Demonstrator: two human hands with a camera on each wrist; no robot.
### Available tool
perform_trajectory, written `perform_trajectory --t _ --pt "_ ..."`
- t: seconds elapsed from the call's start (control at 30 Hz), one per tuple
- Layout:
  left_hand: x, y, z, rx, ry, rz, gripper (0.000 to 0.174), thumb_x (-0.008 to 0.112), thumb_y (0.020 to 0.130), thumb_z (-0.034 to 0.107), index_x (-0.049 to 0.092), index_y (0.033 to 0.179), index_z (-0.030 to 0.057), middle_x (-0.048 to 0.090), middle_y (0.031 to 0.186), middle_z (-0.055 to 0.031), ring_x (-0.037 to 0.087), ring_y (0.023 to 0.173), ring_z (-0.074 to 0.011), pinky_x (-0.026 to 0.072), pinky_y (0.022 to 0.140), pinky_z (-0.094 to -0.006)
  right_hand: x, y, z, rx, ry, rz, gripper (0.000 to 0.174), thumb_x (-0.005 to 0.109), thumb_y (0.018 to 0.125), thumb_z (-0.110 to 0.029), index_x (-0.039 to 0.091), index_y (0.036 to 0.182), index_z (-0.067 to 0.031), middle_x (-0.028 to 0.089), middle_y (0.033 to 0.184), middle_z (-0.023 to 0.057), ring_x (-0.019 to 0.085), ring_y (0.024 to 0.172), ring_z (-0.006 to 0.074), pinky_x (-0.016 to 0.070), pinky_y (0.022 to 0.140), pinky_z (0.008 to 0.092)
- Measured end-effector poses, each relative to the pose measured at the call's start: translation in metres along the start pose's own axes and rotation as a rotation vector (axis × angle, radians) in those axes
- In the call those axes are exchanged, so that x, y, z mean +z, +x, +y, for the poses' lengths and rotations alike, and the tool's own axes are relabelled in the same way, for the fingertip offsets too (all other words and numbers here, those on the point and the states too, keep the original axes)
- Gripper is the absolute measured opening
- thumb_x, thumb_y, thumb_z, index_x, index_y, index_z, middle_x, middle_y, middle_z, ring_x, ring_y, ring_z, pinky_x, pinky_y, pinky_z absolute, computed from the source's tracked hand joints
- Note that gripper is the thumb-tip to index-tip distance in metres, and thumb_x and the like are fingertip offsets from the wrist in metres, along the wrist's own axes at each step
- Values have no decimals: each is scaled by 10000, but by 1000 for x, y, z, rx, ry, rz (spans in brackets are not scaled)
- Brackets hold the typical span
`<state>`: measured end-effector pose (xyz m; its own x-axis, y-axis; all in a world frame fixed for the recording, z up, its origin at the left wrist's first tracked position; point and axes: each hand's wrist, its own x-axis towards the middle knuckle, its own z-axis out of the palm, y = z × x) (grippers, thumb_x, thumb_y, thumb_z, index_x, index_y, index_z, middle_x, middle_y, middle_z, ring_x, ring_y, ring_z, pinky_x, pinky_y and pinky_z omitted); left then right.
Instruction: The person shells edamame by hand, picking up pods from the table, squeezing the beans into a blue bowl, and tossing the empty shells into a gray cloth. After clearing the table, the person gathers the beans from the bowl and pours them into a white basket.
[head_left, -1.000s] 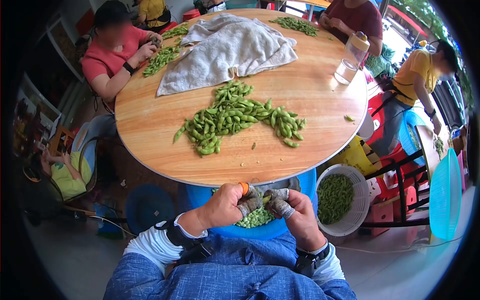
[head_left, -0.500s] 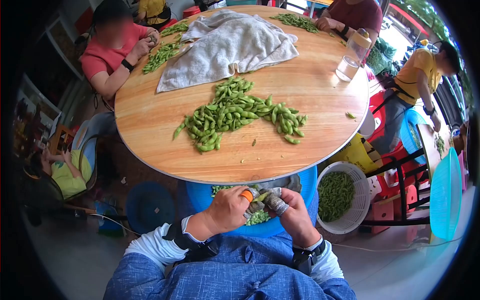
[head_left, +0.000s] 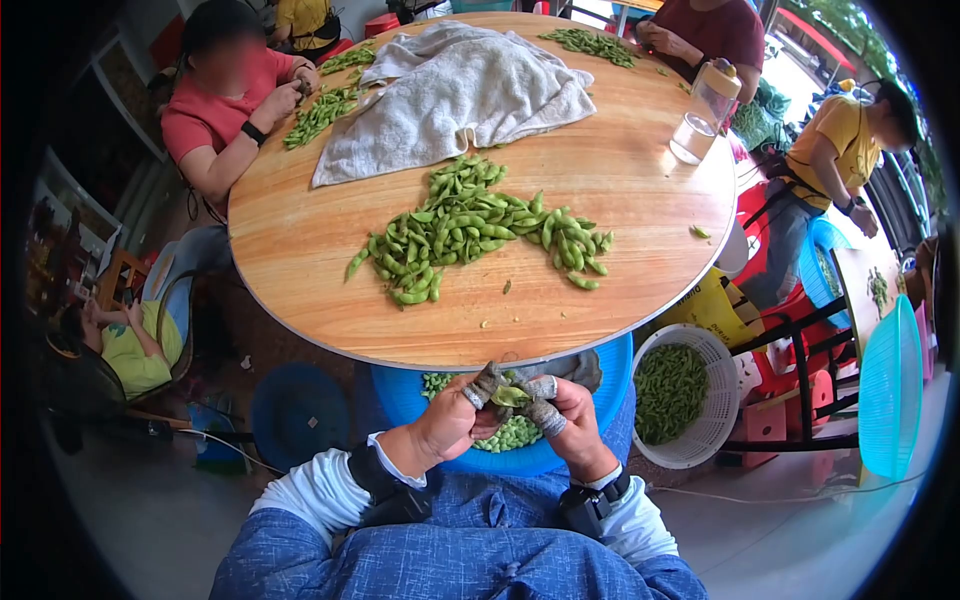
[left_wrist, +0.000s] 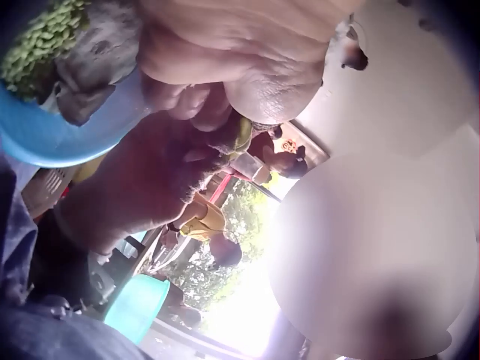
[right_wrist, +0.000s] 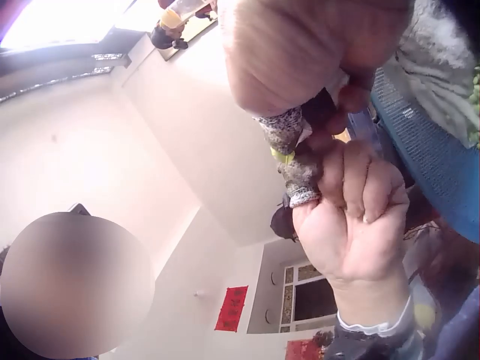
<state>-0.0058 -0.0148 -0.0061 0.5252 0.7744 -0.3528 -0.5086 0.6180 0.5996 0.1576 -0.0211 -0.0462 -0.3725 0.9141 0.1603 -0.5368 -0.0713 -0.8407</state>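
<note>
My left hand [head_left: 440, 420] and right hand [head_left: 580, 425] meet above a blue basin [head_left: 622, 385], just off the table's near edge. Between their fingertips they pinch a green soybean pod [head_left: 511, 397], which also shows as a pale green sliver in the right wrist view. Grey, soiled covers wrap the thumb and finger tips of both hands. Shelled green beans [head_left: 510, 435] lie in the basin below, with a dark grey cloth [head_left: 578, 370] at its far side. On the table ahead is a heap of unshelled pods [head_left: 450, 235].
A white towel [head_left: 460, 90] covers something mid-table, and a clear bottle [head_left: 693, 135] stands at the right. Beside my right leg is a white basket [head_left: 725, 400] of pods. People sit around the table; a person in yellow [head_left: 835, 150] is at a side table.
Both hands have turned and the left thumb has come up, so the pod shows more broadly between the fingertips. At the right, the person in yellow has lifted a hand from the side table.
</note>
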Motion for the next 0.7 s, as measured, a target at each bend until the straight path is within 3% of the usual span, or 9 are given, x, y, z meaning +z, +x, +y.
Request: perform_trajectory --t 0.07,0.17,0.27,0.4,0.43,0.5,0.6,0.7 --pt "-7 1 3 -32 13 -80 238 488 859 269 552 908 46 456 621 31 389 512 -55 323 465 -188 -2 0 -1 60 37 -3 222 527 830 -107 533 1009 24 573 951 32 515 866 101 406 776 238" --pt "-3 4 2 313 809 -96 258 522 843 254 552 959 26 543 744 2 469 644 -56 395 575 -188 4 -1 -16 136 -45 44 236 521 836 -121 529 1015 32 573 942 34 517 847 98 410 758 231" --pt "-1 3 8 344 975 -112 202 558 819 181 563 926 10 568 736 -5 483 696 -48 422 616 -219 4 -1 -28 166 -190 -20 255 515 843 -132 517 1028 43 567 946 24 512 841 91 409 757 225" --pt "-15 2 9 137 932 -129 186 554 800 157 547 865 -16 567 632 -61 449 580 -87 400 549 -271 16 1 -42 126 -515 29 65 534 703 -6 514 748 36 500 639 89 452 600 113 373 527 270" --pt "-18 3 7 165 1028 -117 176 531 810 146 549 874 -17 568 658 -48 454 606 -81 403 565 -259 16 1 -43 108 -614 29 39 535 667 20 505 688 33 473 574 106 435 549 123 357 481 284" --pt "-21 2 3 222 1218 -90 167 486 831 123 554 891 -17 570 709 -22 465 659 -69 407 596 -234 13 0 -36 65 -766 7 65 538 630 22 479 658 25 453 566 126 444 524 201 362 484 311" --pt "-12 -1 6 230 1386 9 134 471 785 78 542 849 -17 539 619 -62 457 596 -86 389 539 -261 15 2 -26 3 -914 2 112 540 580 17 434 615 16 423 560 156 434 523 312 364 488 353" --pt "-14 1 1 214 1270 103 127 457 751 49 536 826 -16 502 561 -94 454 563 -101 378 508 -286 19 5 -18 -44 -981 7 136 539 563 9 406 590 10 413 557 170 430 543 367 367 496 381"
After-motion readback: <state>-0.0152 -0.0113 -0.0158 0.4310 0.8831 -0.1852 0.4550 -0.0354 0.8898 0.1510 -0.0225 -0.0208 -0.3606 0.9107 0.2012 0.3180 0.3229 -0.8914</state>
